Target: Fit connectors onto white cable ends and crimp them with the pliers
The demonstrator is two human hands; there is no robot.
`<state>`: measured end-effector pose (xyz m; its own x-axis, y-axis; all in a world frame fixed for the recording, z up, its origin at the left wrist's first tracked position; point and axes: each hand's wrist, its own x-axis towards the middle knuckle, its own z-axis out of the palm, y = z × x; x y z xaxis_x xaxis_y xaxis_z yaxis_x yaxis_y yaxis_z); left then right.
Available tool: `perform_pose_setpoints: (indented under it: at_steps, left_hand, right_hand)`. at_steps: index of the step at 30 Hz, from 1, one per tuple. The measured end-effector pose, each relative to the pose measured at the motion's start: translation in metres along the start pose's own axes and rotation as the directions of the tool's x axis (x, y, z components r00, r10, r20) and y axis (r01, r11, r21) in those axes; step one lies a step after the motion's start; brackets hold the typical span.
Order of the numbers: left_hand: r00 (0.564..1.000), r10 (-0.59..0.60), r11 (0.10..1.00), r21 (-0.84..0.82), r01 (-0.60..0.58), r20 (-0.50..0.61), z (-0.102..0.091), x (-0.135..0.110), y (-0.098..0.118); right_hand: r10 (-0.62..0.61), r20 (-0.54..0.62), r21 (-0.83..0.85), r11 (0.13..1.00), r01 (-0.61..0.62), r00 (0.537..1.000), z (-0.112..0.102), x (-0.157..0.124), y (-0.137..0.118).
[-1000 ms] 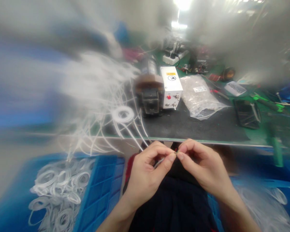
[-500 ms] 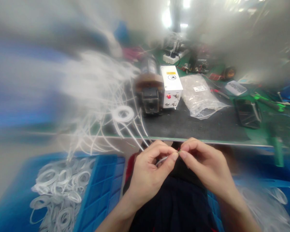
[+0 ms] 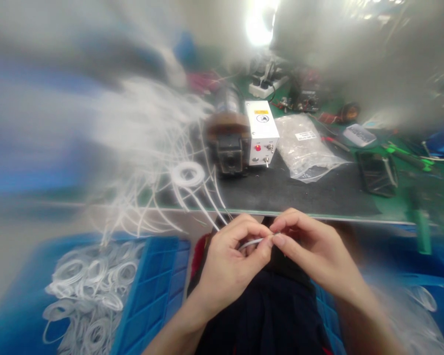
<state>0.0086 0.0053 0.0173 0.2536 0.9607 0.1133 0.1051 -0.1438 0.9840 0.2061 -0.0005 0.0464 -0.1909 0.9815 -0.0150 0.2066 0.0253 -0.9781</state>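
My left hand [image 3: 232, 264] and my right hand [image 3: 311, 251] meet fingertip to fingertip over my lap, just below the bench edge. Both pinch the end of a thin white cable [image 3: 252, 243] that runs between the left thumb and forefinger. What sits at the very tip of the cable is too small to make out. A loose bundle of white cables [image 3: 192, 195] hangs off the bench edge down toward my left hand.
A blue crate [image 3: 151, 291] at lower left holds several coiled white cables [image 3: 92, 291]. On the bench stand a white switch box [image 3: 262, 132] beside a dark machine [image 3: 227, 143], a clear plastic bag [image 3: 307, 148] and a black tray [image 3: 377, 172]. Another blue bin [image 3: 410, 305] lies at lower right.
Both hands have risen slightly and stay pinched together. More of the white cable now shows between my left fingers.
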Motion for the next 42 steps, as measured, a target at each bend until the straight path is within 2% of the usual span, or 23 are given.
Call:
perform_pose_setpoints:
  at_steps: [12, 16, 19, 21, 24, 30, 33, 38, 42]
  left_hand:
    - [0.995, 0.092, 0.993, 0.073, -0.089, -0.043, 0.001, -0.003, -0.001]
    - [1.0, 0.009, 1.0, 0.004, -0.009, 0.015, -0.001, -0.003, 0.0]
    - [0.998, -0.038, 0.998, -0.039, 0.04, 0.045, -0.002, -0.001, 0.0]
    - [0.998, -0.047, 0.996, -0.067, 0.049, 0.034, -0.002, 0.001, -0.001]
    - [0.998, -0.061, 0.992, -0.108, 0.061, 0.007, -0.001, 0.003, -0.002]
    - [0.999, -0.05, 0.993, -0.112, 0.049, -0.005, 0.001, 0.003, -0.004]
    - [0.999, -0.051, 0.993, -0.106, 0.05, -0.007, 0.001, 0.002, -0.005]
    - [0.999, -0.037, 0.992, -0.12, 0.034, -0.021, 0.0, 0.002, -0.005]
    - [0.999, -0.032, 0.99, -0.138, 0.031, -0.008, -0.001, 0.003, -0.004]
  right_hand:
    - [0.025, -0.082, 0.04, 0.999, -0.022, 0.996, 0.012, -0.007, 0.008]
    - [0.049, -0.01, -0.028, 0.998, -0.05, 0.999, 0.005, -0.005, 0.007]
    - [0.152, 0.106, 0.075, 0.984, -0.16, 0.983, 0.0, 0.0, 0.007]
    - [0.188, 0.123, 0.151, 0.967, -0.205, 0.974, -0.001, 0.001, 0.008]
    - [0.171, 0.032, 0.181, 0.968, -0.174, 0.985, 0.0, -0.002, 0.009]
    - [0.089, -0.08, 0.063, 0.994, -0.084, 0.993, 0.003, -0.008, 0.007]
    - [0.096, -0.081, 0.054, 0.994, -0.092, 0.992, 0.006, -0.007, 0.006]
    - [0.163, -0.031, 0.129, 0.979, -0.157, 0.986, 0.009, -0.007, 0.007]
    - [0.089, -0.073, 0.056, 0.995, -0.085, 0.993, 0.01, -0.009, 0.006]
